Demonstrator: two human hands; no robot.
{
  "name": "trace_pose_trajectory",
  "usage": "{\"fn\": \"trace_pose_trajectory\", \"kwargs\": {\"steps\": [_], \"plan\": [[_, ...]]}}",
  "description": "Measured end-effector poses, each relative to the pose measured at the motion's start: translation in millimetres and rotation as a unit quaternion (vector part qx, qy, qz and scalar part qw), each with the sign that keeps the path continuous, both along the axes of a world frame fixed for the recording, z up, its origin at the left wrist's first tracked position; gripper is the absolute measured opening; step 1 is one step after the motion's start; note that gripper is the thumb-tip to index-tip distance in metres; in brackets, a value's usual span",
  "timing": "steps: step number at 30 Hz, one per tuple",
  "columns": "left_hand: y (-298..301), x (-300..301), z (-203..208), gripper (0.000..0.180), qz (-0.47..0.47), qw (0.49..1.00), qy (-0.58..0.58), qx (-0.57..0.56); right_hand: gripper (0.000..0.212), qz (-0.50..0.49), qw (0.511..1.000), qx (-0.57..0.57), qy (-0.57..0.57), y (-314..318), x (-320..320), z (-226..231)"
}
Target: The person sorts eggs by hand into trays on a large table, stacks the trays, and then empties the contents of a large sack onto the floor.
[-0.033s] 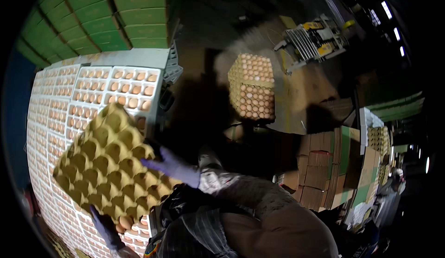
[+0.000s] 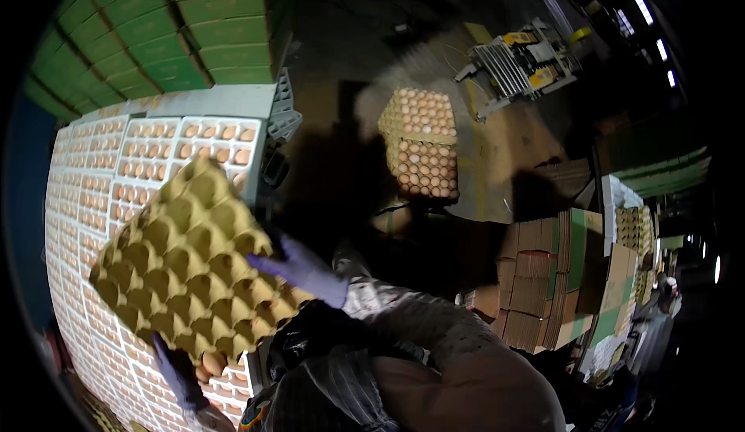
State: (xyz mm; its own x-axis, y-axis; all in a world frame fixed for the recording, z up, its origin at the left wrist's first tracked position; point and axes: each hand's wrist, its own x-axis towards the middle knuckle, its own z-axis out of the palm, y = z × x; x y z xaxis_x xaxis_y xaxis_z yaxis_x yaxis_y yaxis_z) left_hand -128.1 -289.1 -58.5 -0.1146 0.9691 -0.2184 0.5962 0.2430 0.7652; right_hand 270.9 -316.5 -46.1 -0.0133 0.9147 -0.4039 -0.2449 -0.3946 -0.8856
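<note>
Between my two purple-gloved hands is a tan pulp egg tray (image 2: 186,265), tilted, its visible cups holding no eggs. My right hand (image 2: 306,271) grips its right edge, with the thumb laid over the cups. Along the lower left edge, my left hand (image 2: 177,371) holds the tray from the near side, its fingers partly hidden beneath. Brown eggs (image 2: 213,364) peek out just below the tray's near edge. Under it spreads a wide surface of white egg trays (image 2: 221,132) filled with brown eggs, partly covered by the tan tray.
Green cartons (image 2: 225,32) are stacked at the far left. On the floor ahead stands a stack of pulp trays with brown eggs (image 2: 425,149). Beyond it is a metal machine with rollers and yellow parts (image 2: 516,67). Flattened cardboard boxes (image 2: 535,281) stand at the right.
The tan tray and my right hand have shifted slightly to the right, with the hand a little lower. My left hand keeps its hold near the same place.
</note>
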Motion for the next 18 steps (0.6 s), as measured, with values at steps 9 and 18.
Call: {"fn": "trace_pose_trajectory", "kwargs": {"steps": [9,18], "plan": [[73.7,440.5,-33.0,0.039,-0.241,0.924,-0.249,-0.162,0.068,-0.372,0.926,-0.054,0.024,-96.4,307.5,-52.3],[5.5,616.0,-180.5,0.053,-0.296,0.821,-0.259,-0.415,0.051,-0.456,0.874,-0.16,-0.041,-233.5,442.5,-183.3]]}}
